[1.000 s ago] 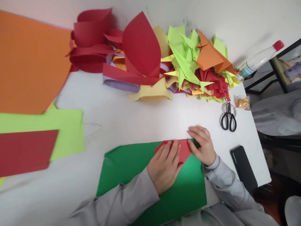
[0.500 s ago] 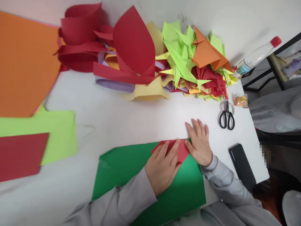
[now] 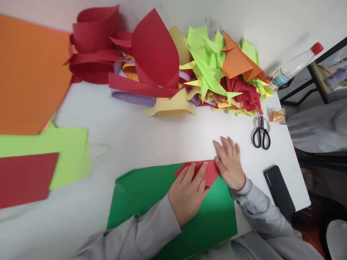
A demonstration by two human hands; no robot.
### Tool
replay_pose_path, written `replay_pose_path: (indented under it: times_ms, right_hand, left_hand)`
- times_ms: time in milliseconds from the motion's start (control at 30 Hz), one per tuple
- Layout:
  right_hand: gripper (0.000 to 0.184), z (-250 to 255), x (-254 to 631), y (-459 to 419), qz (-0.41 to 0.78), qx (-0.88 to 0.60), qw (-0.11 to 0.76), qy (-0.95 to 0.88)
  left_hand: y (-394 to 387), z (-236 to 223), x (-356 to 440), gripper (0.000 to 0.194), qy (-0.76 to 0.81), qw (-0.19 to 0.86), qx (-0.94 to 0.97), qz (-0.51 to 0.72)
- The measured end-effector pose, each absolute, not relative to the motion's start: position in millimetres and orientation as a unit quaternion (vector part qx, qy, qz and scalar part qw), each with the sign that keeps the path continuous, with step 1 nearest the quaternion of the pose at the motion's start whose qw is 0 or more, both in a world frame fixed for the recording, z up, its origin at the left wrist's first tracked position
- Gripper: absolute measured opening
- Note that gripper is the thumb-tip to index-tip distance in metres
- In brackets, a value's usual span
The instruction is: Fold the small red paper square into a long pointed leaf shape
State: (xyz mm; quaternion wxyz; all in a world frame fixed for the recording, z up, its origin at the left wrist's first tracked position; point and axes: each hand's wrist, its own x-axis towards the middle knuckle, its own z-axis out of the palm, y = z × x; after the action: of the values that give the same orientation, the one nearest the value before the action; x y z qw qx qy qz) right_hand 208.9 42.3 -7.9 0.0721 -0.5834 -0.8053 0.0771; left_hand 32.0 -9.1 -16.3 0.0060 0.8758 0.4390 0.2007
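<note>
A small folded red paper triangle [image 3: 211,172] lies on a green sheet [image 3: 141,195] at the near edge of the white table [image 3: 151,137]. My left hand [image 3: 188,193] lies flat on the red paper, fingers stretched out and pressing it down. My right hand [image 3: 230,162] rests flat just right of it, fingers extended, its thumb side touching the paper's right corner. Both sleeves are grey.
A heap of folded and curled coloured papers [image 3: 189,68] fills the far side. Orange [image 3: 29,76], lime [image 3: 67,151] and red [image 3: 24,178] sheets lie at the left. Black scissors [image 3: 261,134], a small snack packet [image 3: 277,116], a dark phone [image 3: 279,191] and a plastic bottle [image 3: 295,66] are at the right.
My right hand went from curled fingers at the paper's corner to lying flat on the table beside it. My left hand stayed pressed on the red paper. The view shifted slightly.
</note>
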Motion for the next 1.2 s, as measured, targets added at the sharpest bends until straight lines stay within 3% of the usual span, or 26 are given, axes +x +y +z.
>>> replay_pose_path:
  times_ms: [333,600,933,1200]
  right_hand:
    - [0.046,-6,201,44,0.053,-0.601,0.077,-0.794]
    - [0.030,-2,203,35,0.054,-0.434,0.198,-0.877]
    - [0.023,9,181,24,-0.031,-0.428,0.073,-0.900]
    - [0.025,11,177,19,-0.053,-0.417,0.096,-0.902]
  left_hand:
    - [-13,-19,34,0.034,0.437,-0.006,0.877,0.200]
    - [-15,-25,34,0.038,0.467,0.011,0.856,0.221]
    - [-15,-20,35,0.037,0.470,-0.022,0.855,0.219]
    - [-13,-21,35,0.041,0.462,-0.052,0.862,0.202]
